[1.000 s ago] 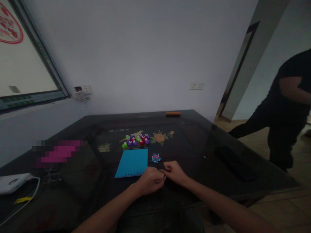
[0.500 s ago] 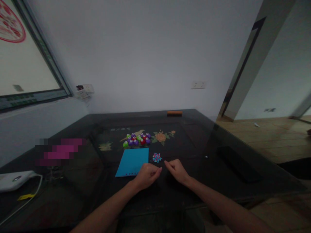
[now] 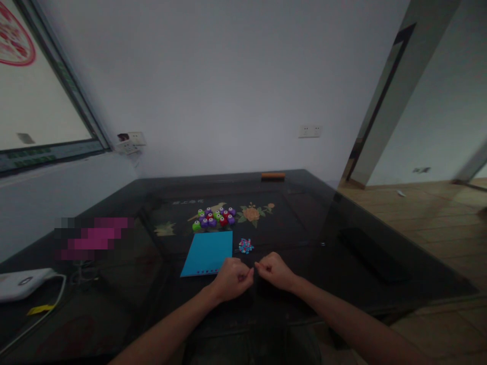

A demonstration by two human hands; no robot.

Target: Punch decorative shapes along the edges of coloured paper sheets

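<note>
Left hand (image 3: 232, 278): grip curled closed, contents too small to tell | right hand (image 3: 274, 270): likewise, fingertips nearly meeting | blue sheet (image 3: 208, 252) and bead pile (image 3: 245, 246) just beyond, on counter (image 3: 342, 263).

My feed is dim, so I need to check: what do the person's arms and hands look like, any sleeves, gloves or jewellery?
Both forearms are bare as far as the frame shows: no sleeves visible. The left hand and right hand wear no gloves. No watch, ring or band can be made out in the dim light.
</note>
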